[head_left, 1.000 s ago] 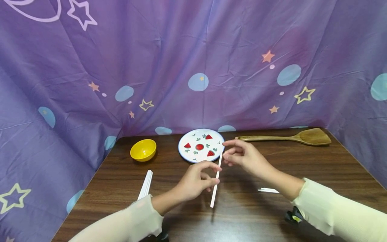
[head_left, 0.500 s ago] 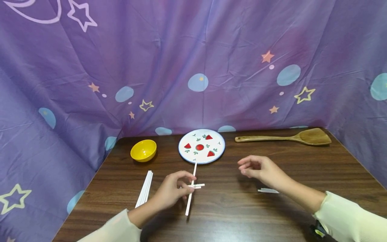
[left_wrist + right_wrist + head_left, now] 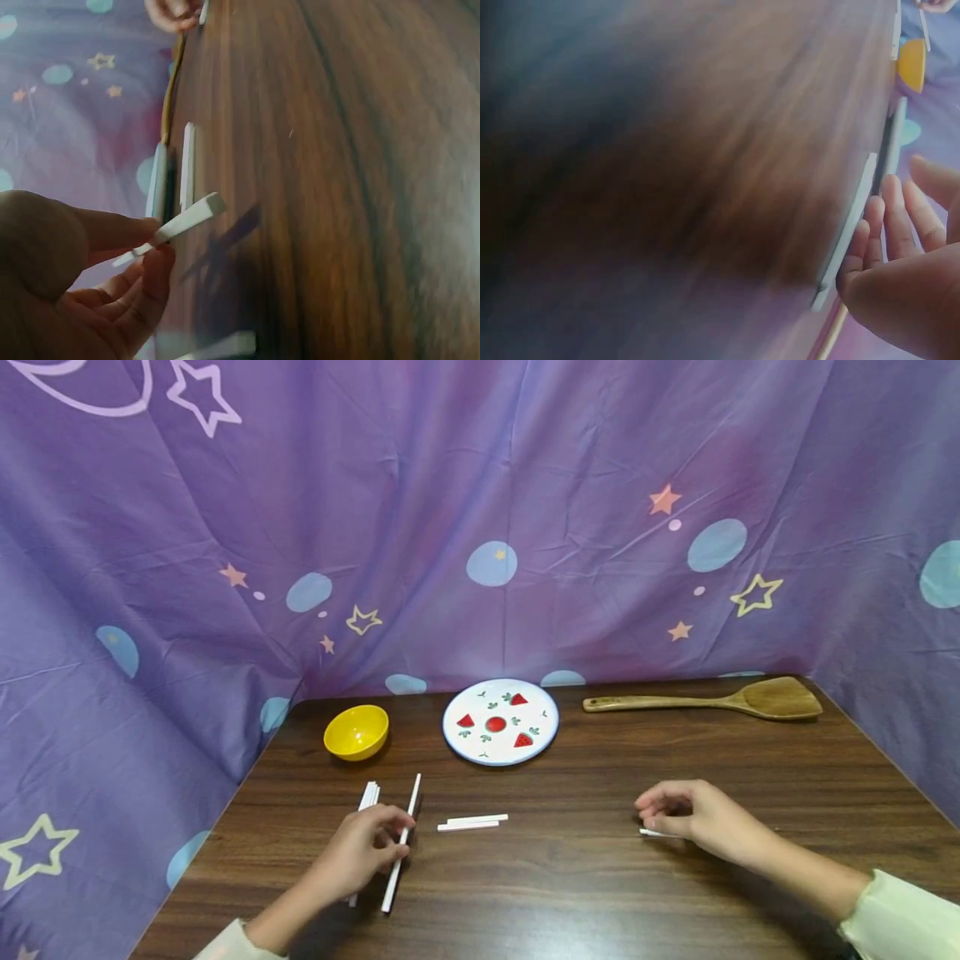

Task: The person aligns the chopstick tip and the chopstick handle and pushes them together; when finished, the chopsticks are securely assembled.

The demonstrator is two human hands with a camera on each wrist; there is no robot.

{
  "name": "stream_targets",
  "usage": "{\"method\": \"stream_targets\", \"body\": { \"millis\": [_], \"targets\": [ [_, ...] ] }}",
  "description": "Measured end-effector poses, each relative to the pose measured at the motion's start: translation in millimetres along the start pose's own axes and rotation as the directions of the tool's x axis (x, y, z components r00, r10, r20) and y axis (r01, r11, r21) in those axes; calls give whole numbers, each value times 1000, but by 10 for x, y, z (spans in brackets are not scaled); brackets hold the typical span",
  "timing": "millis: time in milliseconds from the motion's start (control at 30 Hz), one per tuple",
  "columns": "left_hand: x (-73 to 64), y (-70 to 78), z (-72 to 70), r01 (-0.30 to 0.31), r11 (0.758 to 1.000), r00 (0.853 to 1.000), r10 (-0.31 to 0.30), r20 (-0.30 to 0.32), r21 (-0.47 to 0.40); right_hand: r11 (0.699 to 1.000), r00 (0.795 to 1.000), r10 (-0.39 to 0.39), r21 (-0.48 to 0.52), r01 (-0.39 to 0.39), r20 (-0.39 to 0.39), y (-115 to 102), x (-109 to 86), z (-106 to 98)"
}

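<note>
My left hand point(image 3: 363, 852) pinches a long, square-edged white stick point(image 3: 395, 875) between thumb and fingers. In the left wrist view this white stick point(image 3: 196, 214) slants up from the fingertips, its shadow on the wood. Partly behind that hand lies a bundle of long white sticks point(image 3: 370, 795). Two short white sticks point(image 3: 474, 822) lie side by side to the right of the held one. At the right, my right hand point(image 3: 701, 818) hovers with loosely bent fingers over short white sticks point(image 3: 651, 832), mostly hidden by it. In the right wrist view its fingertips are right beside one white stick point(image 3: 847, 229).
Along the back of the brown wooden table point(image 3: 585, 902) stand a yellow bowl point(image 3: 352, 750), a white plate point(image 3: 513, 755) with watermelon pictures, and a wooden spatula point(image 3: 780, 700). A purple curtain point(image 3: 420, 527) with stars hangs right behind them.
Carrying the long stick, my left hand has moved left, from before the plate to the bundle. My right hand has left the stick's far end and come right and nearer, over the short sticks.
</note>
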State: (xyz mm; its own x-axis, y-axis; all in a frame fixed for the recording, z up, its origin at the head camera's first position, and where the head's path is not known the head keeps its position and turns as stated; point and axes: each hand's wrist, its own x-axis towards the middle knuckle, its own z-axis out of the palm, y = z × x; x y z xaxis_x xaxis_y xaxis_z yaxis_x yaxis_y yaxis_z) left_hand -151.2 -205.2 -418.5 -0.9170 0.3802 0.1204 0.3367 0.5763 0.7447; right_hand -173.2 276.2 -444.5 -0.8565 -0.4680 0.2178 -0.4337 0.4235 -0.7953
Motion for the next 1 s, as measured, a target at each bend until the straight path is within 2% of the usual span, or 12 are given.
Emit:
{"method": "stream_targets", "body": {
  "millis": [100,200,333,500,567,667,900,1000],
  "targets": [
    [-20,-53,-69,-22,991,1000,23,-4,135,998,1000,-8,-65,7,-5,45,-48,-16],
    [-29,-100,-115,-39,965,999,41,-3,260,993,1000,10,-120,-9,7,67,-72,-26],
    [-34,-152,-135,-18,939,1000,23,-13,344,990,999,33,-140,-28,29,80,-84,-23],
    [-31,-205,-123,22,896,999,-6,-37,445,987,1000,13,-158,-9,28,101,-89,-24],
    [-30,-223,-119,39,884,999,-20,-45,465,984,1000,-7,-176,10,21,108,-86,-27],
    [-28,-251,-117,58,880,998,-34,-60,471,980,1000,-20,-197,24,20,114,-78,-40],
    [-33,-297,-146,59,865,992,3,-124,498,978,999,-1,-207,12,51,104,-60,-95],
    [-34,-314,-172,73,871,991,-8,-135,487,976,998,1,-218,12,60,109,-71,-130]
  ]
}}
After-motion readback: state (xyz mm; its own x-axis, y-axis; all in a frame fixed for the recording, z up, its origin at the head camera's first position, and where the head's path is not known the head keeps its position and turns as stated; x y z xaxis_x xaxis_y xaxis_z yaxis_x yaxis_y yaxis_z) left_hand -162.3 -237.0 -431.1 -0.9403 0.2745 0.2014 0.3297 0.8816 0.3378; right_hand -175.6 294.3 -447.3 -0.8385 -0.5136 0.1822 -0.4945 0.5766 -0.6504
